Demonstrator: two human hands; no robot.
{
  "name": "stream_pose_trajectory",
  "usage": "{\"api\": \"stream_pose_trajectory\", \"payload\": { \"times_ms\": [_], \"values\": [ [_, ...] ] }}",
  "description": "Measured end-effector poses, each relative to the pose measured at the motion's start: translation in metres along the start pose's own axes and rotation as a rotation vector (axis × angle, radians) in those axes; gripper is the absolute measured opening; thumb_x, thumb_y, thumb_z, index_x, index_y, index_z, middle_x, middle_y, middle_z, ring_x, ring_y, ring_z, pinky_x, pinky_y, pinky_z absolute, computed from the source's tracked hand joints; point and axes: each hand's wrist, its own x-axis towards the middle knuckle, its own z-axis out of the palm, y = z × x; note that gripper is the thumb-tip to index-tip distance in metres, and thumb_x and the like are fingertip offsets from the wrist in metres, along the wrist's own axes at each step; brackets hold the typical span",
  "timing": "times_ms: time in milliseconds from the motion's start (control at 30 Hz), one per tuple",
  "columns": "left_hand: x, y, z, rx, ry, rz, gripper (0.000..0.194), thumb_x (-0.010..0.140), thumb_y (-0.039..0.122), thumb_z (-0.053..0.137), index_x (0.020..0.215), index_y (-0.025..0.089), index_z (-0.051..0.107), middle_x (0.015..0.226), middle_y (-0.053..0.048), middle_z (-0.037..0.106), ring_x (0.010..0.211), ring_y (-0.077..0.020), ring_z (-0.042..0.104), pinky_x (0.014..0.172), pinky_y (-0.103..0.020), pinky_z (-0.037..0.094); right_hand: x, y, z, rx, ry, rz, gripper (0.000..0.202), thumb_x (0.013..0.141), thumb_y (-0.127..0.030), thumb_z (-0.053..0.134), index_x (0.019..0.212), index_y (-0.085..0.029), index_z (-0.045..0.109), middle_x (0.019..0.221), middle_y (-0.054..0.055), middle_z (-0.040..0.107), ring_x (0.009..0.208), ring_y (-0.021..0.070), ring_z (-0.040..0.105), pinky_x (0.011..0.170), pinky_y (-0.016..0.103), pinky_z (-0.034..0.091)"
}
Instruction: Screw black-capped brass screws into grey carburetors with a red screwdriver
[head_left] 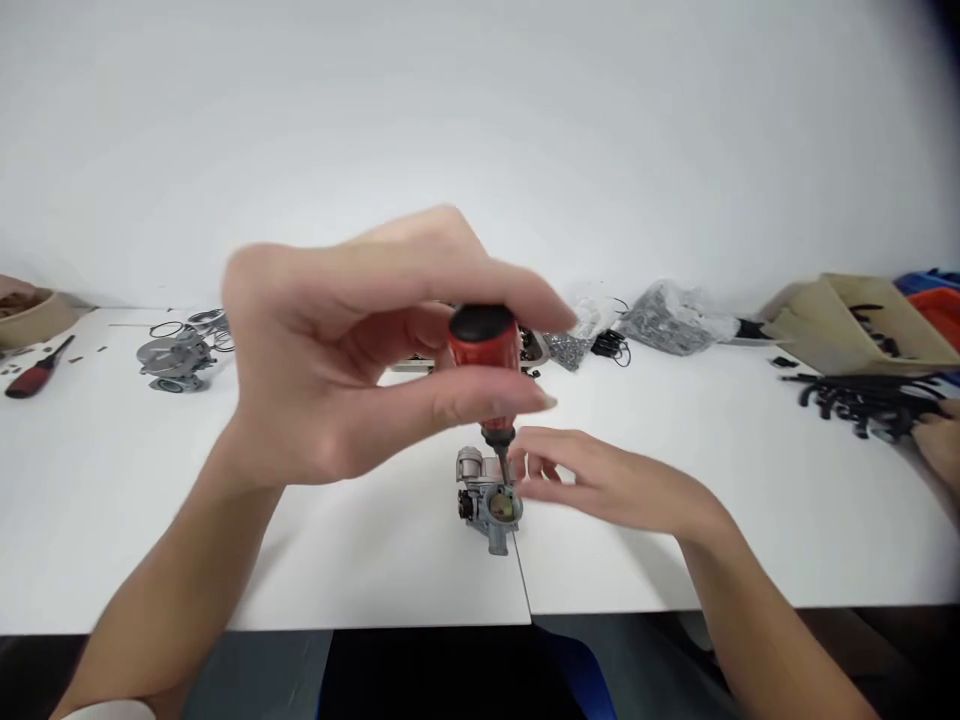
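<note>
A red screwdriver with a black end cap [484, 340] stands nearly upright, its handle pinched between the thumb and fingers of my left hand [360, 350]. Its shaft points down at a grey metal carburetor [497, 538] on the white table, and the tip is at the upper rim of the round opening. Close beside the shaft and the carburetor's right side is my right hand [592, 475], fingers curled with the fingertips together. What those fingertips hold or touch is too small to make out.
At the left lie another carburetor [176, 360] and a second red screwdriver [34, 378]. Plastic bags of small parts [667, 320] are by the wall. A beige bin [840, 330] and black hoses [862, 400] are at the right, near another person's hand [937, 440].
</note>
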Motion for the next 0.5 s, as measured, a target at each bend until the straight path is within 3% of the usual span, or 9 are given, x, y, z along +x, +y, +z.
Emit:
{"api": "stream_pose_trajectory", "payload": {
  "times_ms": [67, 100, 233, 367, 500],
  "values": [
    [0.001, 0.010, -0.010, 0.082, 0.077, -0.033, 0.017, 0.079, 0.014, 0.075, 0.096, 0.012, 0.070, 0.079, -0.003, 0.064, 0.066, -0.0101, 0.064, 0.050, -0.020, 0.053, -0.009, -0.002, 0.014, -0.013, 0.009, -0.009, 0.041, 0.082, -0.055, 0.069, 0.112, -0.030, 0.060, 0.109, 0.001, 0.057, 0.087, 0.0149, 0.056, 0.076, 0.026, 0.048],
    [0.001, 0.013, -0.013, 0.112, 0.106, -0.045, 0.018, 0.079, 0.015, 0.075, 0.096, 0.013, 0.070, 0.079, -0.002, 0.063, 0.066, -0.0095, 0.064, 0.052, -0.020, 0.054, -0.012, -0.002, 0.022, -0.039, 0.028, 0.001, 0.040, 0.082, -0.051, 0.070, 0.115, -0.032, 0.057, 0.116, 0.000, 0.054, 0.086, 0.0143, 0.057, 0.076, 0.027, 0.048],
    [0.001, 0.017, -0.019, 0.117, 0.156, -0.017, 0.020, 0.081, 0.015, 0.074, 0.100, 0.017, 0.070, 0.081, -0.001, 0.063, 0.066, -0.0082, 0.063, 0.055, -0.019, 0.057, -0.013, -0.009, 0.046, -0.194, 0.116, 0.022, 0.026, 0.096, -0.035, 0.054, 0.122, -0.034, 0.050, 0.126, 0.001, 0.048, 0.081, 0.0133, 0.058, 0.074, 0.029, 0.048],
    [0.000, 0.015, -0.022, 0.043, 0.099, 0.016, 0.018, 0.079, 0.016, 0.075, 0.096, 0.014, 0.073, 0.079, -0.003, 0.063, 0.064, -0.0111, 0.064, 0.051, -0.022, 0.059, -0.010, -0.015, 0.044, -0.273, 0.094, -0.044, 0.022, 0.097, -0.023, 0.045, 0.118, -0.027, 0.053, 0.122, 0.005, 0.049, 0.086, 0.0160, 0.059, 0.075, 0.030, 0.050],
    [-0.002, 0.021, -0.025, 0.064, 0.093, -0.049, 0.017, 0.080, 0.014, 0.074, 0.096, 0.013, 0.072, 0.080, -0.004, 0.065, 0.068, -0.0114, 0.064, 0.053, -0.021, 0.059, -0.023, -0.001, 0.028, -0.250, 0.143, -0.012, 0.025, 0.097, -0.021, 0.040, 0.116, -0.027, 0.055, 0.123, 0.007, 0.051, 0.088, 0.0164, 0.059, 0.079, 0.031, 0.051]
  ]
}}
